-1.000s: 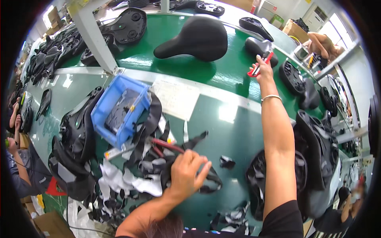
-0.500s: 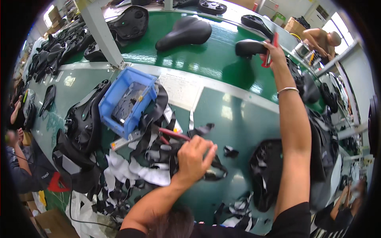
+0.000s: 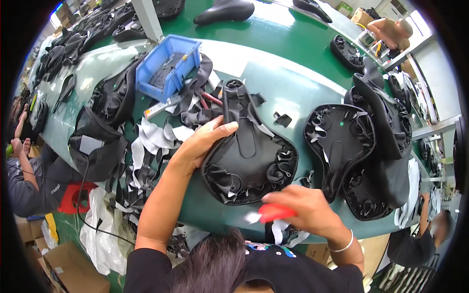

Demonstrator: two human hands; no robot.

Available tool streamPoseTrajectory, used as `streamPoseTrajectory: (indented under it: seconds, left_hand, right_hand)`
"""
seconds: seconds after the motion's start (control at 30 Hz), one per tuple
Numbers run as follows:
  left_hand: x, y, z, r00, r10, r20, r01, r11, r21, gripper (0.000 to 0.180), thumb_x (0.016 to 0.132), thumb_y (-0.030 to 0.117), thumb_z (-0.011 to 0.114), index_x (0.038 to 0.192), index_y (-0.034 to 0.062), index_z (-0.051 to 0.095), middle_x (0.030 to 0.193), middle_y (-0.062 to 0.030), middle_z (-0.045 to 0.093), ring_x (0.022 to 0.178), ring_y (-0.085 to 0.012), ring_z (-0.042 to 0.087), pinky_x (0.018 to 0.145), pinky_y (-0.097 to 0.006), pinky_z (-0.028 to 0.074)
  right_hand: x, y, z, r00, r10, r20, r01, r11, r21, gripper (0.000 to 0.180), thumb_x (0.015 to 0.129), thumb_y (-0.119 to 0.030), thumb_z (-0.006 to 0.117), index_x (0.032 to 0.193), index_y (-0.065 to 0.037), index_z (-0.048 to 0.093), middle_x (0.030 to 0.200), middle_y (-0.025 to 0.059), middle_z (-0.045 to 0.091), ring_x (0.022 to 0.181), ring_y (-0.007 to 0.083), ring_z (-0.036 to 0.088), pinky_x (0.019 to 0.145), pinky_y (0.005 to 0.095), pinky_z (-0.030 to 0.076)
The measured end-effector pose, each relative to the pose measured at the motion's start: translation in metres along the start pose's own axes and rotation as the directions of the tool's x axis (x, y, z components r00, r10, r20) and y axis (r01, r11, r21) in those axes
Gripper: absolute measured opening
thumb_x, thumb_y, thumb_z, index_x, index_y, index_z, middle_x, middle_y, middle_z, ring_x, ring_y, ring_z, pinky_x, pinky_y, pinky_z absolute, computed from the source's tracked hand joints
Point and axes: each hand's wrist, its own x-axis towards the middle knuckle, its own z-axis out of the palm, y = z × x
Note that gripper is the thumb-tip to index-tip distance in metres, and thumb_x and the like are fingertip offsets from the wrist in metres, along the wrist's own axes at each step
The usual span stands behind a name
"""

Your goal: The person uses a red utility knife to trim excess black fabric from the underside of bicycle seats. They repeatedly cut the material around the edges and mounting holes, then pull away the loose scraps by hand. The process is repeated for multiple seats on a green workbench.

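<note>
In front of me a black bicycle saddle (image 3: pixel 249 168) lies upside down, its cover gathered in folds round the rim and its narrow nose pointing away. My left hand (image 3: pixel 207 139) is closed on its left edge near the nose, thumb on the underside. Below the saddle's wide end, my right hand (image 3: pixel 305 207) is closed round a red-handled tool (image 3: pixel 277 213), apart from the saddle. Motion smears the tool's pale tip, so its kind is unclear. A dark red tool handle (image 3: pixel 212 99) lies among black scraps beside the nose.
A blue bin (image 3: pixel 166 90) with dark pieces stands at the back left. Black and white scraps (image 3: pixel 146 146) cover the table's left side. More saddles (image 3: pixel 342 139) crowd the right. Beyond runs a green belt (image 3: pixel 273 44) with saddles. Other people (image 3: pixel 24 161) work at both sides.
My right hand has come back from the belt with the red-handled tool. A saddle now lies before me, held by my left hand, which was by the dark red handle. The view has shifted.
</note>
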Motion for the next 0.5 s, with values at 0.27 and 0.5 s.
streamPoseTrajectory:
  seconds: [0.27,0.5]
  left_hand:
    - [-0.014,0.023,0.014,0.996,-0.072,-0.051,0.084,0.949,0.304,0.048,0.082,0.03,0.071,0.115,-0.0014,0.054,0.098,-0.0064,0.062,0.08,-0.0118,0.061,0.072,-0.026,0.052]
    - [-0.019,0.026,0.012,0.995,0.072,-0.062,-0.029,0.854,0.519,0.045,0.08,0.027,0.065,0.112,-0.0032,0.056,0.095,-0.0048,0.06,0.078,-0.0105,0.058,0.069,-0.024,0.049]
  right_hand:
    - [-0.025,0.037,-0.002,0.94,-0.111,-0.321,-0.008,0.938,-0.347,0.061,0.072,0.0,0.064,0.13,-0.016,0.055,0.077,0.0067,0.054,0.059,0.0217,0.055,0.053,0.0324,0.046]
    - [-0.041,0.031,0.018,0.978,0.151,-0.146,-0.196,0.903,-0.382,0.066,0.081,-0.003,0.056,0.143,-0.018,0.038,0.072,0.0127,0.049,0.054,0.0291,0.055,0.045,0.0418,0.045]
